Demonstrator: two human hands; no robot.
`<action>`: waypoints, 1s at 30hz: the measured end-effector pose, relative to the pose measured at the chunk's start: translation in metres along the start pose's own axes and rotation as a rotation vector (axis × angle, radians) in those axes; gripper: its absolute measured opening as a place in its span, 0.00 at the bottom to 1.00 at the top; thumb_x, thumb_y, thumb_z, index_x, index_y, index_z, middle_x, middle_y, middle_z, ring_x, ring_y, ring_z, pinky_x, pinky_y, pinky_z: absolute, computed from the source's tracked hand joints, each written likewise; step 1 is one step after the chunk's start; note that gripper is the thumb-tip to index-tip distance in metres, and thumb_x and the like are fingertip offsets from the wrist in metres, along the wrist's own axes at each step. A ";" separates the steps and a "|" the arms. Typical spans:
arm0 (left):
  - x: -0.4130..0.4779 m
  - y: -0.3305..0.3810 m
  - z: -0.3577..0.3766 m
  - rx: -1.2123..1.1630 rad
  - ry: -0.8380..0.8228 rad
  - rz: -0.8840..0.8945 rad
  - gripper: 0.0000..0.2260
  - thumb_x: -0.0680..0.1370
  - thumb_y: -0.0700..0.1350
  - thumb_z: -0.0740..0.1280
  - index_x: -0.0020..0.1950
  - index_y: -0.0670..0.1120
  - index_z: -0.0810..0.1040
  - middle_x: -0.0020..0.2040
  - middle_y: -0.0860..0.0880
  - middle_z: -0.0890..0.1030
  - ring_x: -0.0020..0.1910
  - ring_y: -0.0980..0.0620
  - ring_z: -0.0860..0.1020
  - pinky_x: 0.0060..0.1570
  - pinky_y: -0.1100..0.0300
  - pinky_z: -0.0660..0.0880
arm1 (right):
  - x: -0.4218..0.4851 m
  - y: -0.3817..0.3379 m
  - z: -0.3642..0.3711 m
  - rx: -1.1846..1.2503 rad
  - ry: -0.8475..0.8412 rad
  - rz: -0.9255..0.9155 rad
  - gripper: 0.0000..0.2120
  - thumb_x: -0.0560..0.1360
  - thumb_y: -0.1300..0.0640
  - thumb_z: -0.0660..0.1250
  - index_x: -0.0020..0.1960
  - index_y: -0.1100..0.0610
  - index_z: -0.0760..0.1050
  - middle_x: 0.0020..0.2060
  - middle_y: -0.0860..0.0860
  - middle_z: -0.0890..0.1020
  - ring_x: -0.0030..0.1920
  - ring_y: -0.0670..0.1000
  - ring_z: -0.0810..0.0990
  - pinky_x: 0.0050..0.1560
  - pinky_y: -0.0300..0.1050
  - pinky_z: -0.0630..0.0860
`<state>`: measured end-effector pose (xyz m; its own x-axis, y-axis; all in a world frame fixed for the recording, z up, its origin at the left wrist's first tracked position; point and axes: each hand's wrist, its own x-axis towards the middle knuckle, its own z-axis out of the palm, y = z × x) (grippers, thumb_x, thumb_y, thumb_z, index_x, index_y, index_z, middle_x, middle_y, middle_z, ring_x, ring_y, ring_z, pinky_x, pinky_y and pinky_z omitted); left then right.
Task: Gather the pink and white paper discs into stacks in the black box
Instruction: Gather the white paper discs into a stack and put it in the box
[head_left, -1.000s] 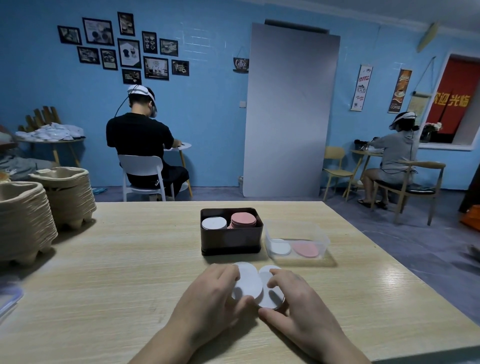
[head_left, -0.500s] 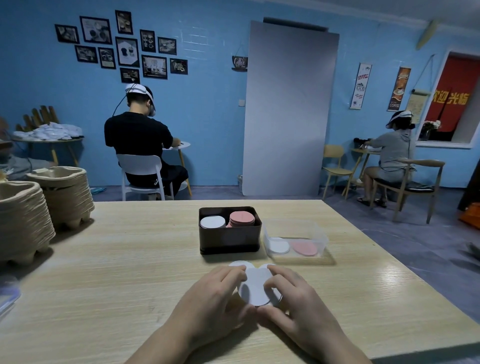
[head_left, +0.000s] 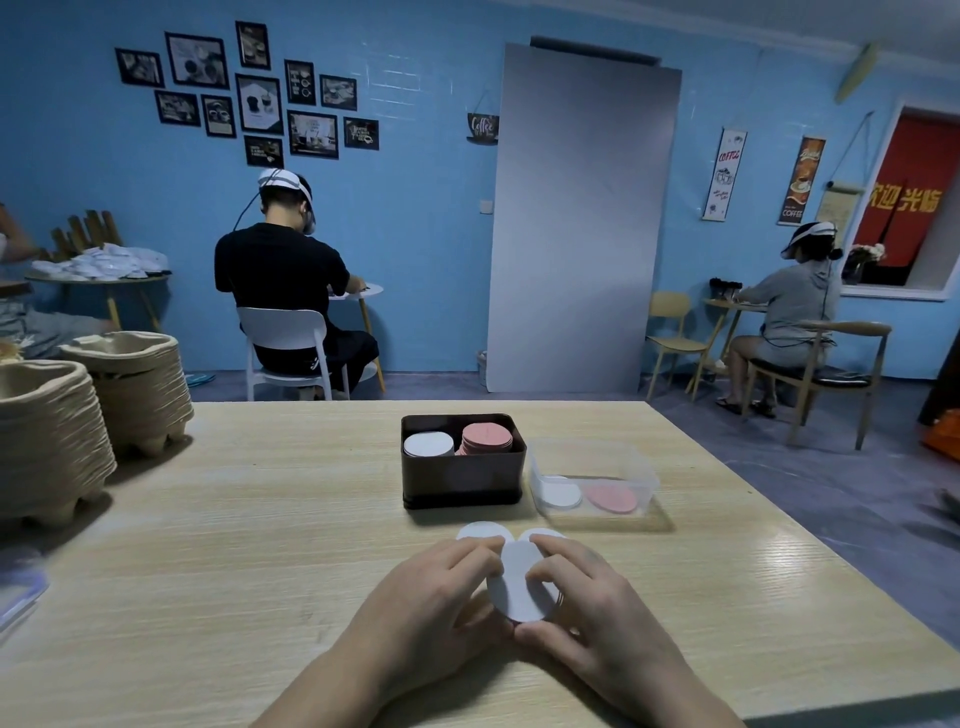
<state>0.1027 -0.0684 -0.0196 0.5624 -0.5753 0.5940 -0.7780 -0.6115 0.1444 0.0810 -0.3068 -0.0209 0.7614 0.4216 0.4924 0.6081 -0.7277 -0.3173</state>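
My left hand (head_left: 441, 597) and my right hand (head_left: 587, 603) both pinch a small stack of white paper discs (head_left: 519, 582) near the table's front edge. Two more white discs (head_left: 480, 531) lie flat on the wood just beyond the fingers. Behind them stands the black box (head_left: 462, 480), with a white disc stack (head_left: 428, 445) on its left side and a taller pink disc stack (head_left: 487, 439) on its right. To the right of the box, a clear plastic tray (head_left: 592, 480) holds one white disc (head_left: 561, 492) and one pink disc (head_left: 612, 498).
Stacks of brown pulp trays (head_left: 88, 410) fill the table's left side. A clear lid corner (head_left: 15, 597) shows at the far left edge. Two seated people work at small tables by the blue wall. The table's right edge drops to the floor.
Both hands have pushed the separate white discs together into one overlapping stack between the fingers, leaving two discs behind on the table.
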 end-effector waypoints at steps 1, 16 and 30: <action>0.000 0.000 0.000 -0.001 -0.001 0.003 0.14 0.76 0.58 0.70 0.54 0.51 0.74 0.65 0.54 0.79 0.57 0.51 0.80 0.45 0.58 0.79 | 0.000 0.000 0.000 0.007 0.007 -0.001 0.18 0.73 0.39 0.71 0.52 0.52 0.76 0.70 0.45 0.73 0.71 0.44 0.70 0.67 0.34 0.66; 0.000 -0.006 -0.012 -0.049 -0.030 -0.035 0.09 0.72 0.50 0.73 0.49 0.52 0.77 0.63 0.56 0.80 0.54 0.54 0.79 0.41 0.70 0.72 | 0.021 0.005 -0.004 0.049 -0.026 -0.115 0.13 0.73 0.42 0.73 0.47 0.49 0.74 0.66 0.42 0.76 0.66 0.40 0.74 0.61 0.35 0.72; 0.027 -0.096 -0.049 0.204 0.060 -0.165 0.18 0.79 0.55 0.65 0.63 0.47 0.80 0.65 0.50 0.80 0.62 0.47 0.79 0.60 0.52 0.77 | 0.138 0.015 0.000 0.081 0.095 -0.129 0.14 0.68 0.47 0.78 0.43 0.52 0.74 0.52 0.45 0.81 0.57 0.51 0.78 0.56 0.48 0.74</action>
<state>0.1786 0.0016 0.0211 0.6543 -0.4293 0.6226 -0.6014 -0.7945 0.0842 0.1953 -0.2594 0.0429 0.6537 0.4529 0.6062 0.7185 -0.6230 -0.3093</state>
